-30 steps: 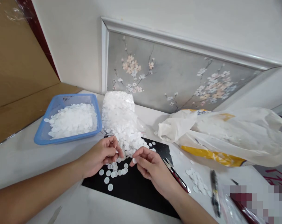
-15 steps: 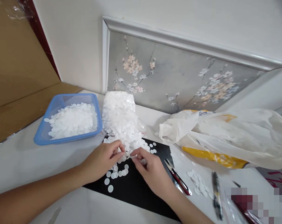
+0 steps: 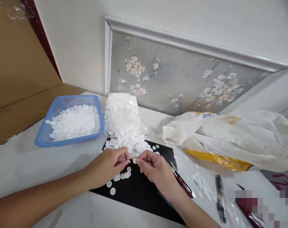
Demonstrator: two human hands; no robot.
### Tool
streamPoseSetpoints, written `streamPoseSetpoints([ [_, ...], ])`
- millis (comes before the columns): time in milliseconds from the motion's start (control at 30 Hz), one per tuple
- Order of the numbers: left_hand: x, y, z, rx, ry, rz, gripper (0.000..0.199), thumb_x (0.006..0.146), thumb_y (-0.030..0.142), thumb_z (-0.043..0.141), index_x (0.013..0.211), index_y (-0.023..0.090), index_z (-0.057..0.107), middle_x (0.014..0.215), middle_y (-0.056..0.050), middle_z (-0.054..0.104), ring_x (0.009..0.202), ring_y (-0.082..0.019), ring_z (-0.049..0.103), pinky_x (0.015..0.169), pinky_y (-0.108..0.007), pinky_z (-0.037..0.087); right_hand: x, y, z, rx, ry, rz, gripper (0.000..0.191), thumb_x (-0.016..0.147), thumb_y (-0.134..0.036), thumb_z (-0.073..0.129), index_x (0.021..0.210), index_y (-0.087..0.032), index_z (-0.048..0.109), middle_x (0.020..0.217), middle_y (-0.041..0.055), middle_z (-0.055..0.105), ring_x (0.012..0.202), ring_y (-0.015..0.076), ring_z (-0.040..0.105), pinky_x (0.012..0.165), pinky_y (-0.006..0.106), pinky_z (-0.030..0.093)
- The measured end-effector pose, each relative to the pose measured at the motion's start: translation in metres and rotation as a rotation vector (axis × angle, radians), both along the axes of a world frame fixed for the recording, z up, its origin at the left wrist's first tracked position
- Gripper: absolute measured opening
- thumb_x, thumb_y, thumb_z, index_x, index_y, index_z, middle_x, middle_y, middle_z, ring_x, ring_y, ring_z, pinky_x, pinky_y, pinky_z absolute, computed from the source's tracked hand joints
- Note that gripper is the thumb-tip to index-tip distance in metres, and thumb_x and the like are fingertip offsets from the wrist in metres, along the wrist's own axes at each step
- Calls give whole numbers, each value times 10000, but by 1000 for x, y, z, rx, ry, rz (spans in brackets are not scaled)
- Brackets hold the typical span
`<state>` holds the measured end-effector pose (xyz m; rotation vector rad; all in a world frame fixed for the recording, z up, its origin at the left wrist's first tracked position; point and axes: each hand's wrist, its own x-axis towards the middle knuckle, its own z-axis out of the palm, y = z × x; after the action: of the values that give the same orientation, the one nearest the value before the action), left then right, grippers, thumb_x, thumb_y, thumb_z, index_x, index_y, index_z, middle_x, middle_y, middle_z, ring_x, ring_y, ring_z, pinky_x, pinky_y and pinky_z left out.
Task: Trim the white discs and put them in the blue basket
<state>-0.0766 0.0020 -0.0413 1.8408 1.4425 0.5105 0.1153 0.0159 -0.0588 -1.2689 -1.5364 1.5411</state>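
Note:
Over a black mat (image 3: 146, 199), my left hand (image 3: 112, 164) is pinched shut on a small white disc, its edge showing at the fingertips. Just to the right, my right hand (image 3: 155, 167) grips another white disc (image 3: 134, 161) between thumb and forefinger. The two pinches are close together but apart. Behind them, a heap of white discs (image 3: 132, 142) spills from a clear plastic bag (image 3: 121, 110) onto the mat. Several loose discs (image 3: 113, 191) lie on the mat below my left hand.
A blue basket (image 3: 69, 142) full of white discs stands at left. Right of the mat lie thread snips (image 3: 184, 185), scattered discs (image 3: 203, 186) and a black pen (image 3: 220, 198). A large white and yellow plastic bag (image 3: 232, 139) rests by the wall, below a framed floral panel (image 3: 177, 72).
My hands have come slightly down and toward me from the heap. The disc in my right fingers now shows more of its flat face. The basket and bags stay put.

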Motion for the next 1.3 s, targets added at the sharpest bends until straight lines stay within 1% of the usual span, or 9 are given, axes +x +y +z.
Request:
streamPoseSetpoints([
  [133, 2, 0, 4, -224, -253, 32, 146, 871, 358, 509, 831, 219, 534, 604, 51, 602, 493, -95, 402, 491, -212, 293, -1, -1, 1, -192, 230, -15, 359, 733, -465, 726, 686, -178, 516, 526, -79, 478, 386, 23, 207, 379, 203, 120],
  [200, 2, -1, 3, -313, -346, 46, 163, 864, 367, 529, 827, 208, 523, 599, 40, 627, 468, -81, 365, 464, -204, 268, -1, -1, 1, -217, 283, -18, 375, 723, -460, 749, 687, -171, 513, 527, -76, 490, 381, 12, 208, 378, 199, 103],
  [400, 3, -3, 3, -525, -634, 96, 231, 831, 383, 601, 777, 196, 477, 500, 66, 564, 394, -43, 275, 403, -189, 169, -1, -1, 4, -257, 349, -20, 399, 714, -443, 770, 675, -171, 480, 528, -73, 506, 368, -1, 216, 378, 198, 82],
  [500, 3, -4, 5, -603, -700, 128, 256, 812, 391, 635, 785, 185, 485, 553, 36, 607, 411, -39, 307, 406, -191, 159, -1, -2, 6, -276, 368, -14, 396, 712, -429, 774, 660, -165, 484, 534, -68, 507, 370, -3, 231, 381, 196, 84],
  [700, 2, -5, 3, -631, -798, 165, 266, 813, 390, 627, 748, 168, 496, 696, -39, 674, 487, -56, 433, 424, -194, 193, -4, -4, 5, -296, 431, 3, 387, 723, -403, 778, 648, -163, 484, 535, -66, 522, 357, -9, 253, 372, 186, 85],
  [900, 3, -3, -1, -643, -916, 182, 136, 706, 177, 599, 683, 173, 465, 770, -61, 692, 564, -92, 542, 447, -193, 237, -8, -3, -4, -315, 477, 19, 381, 724, -411, 783, 669, -165, 497, 530, -65, 535, 351, -10, 259, 365, 181, 89],
  [1033, 6, -5, 0, -619, -869, 191, 72, 755, 207, 592, 779, 163, 540, 736, -39, 671, 553, -83, 522, 441, -185, 242, -10, -2, -9, -310, 470, 20, 382, 727, -415, 779, 661, -163, 500, 523, -65, 531, 349, -9, 259, 358, 177, 91],
  [1167, 8, -6, -3, -559, -802, 165, 244, 788, 361, 675, 745, 156, 550, 707, -25, 652, 501, -51, 437, 434, -179, 225, -12, -7, -9, -243, 453, 4, 372, 746, -434, 755, 677, -166, 506, 541, -60, 542, 357, 0, 272, 352, 177, 110],
  [1300, 7, -5, -2, -571, -793, 119, 307, 775, 416, 702, 726, 157, 545, 658, -1, 609, 471, -38, 338, 430, -181, 180, -17, -10, -5, -106, 442, -17, 310, 777, -428, 721, 766, -172, 546, 587, -48, 577, 384, 20, 302, 359, 181, 163],
])
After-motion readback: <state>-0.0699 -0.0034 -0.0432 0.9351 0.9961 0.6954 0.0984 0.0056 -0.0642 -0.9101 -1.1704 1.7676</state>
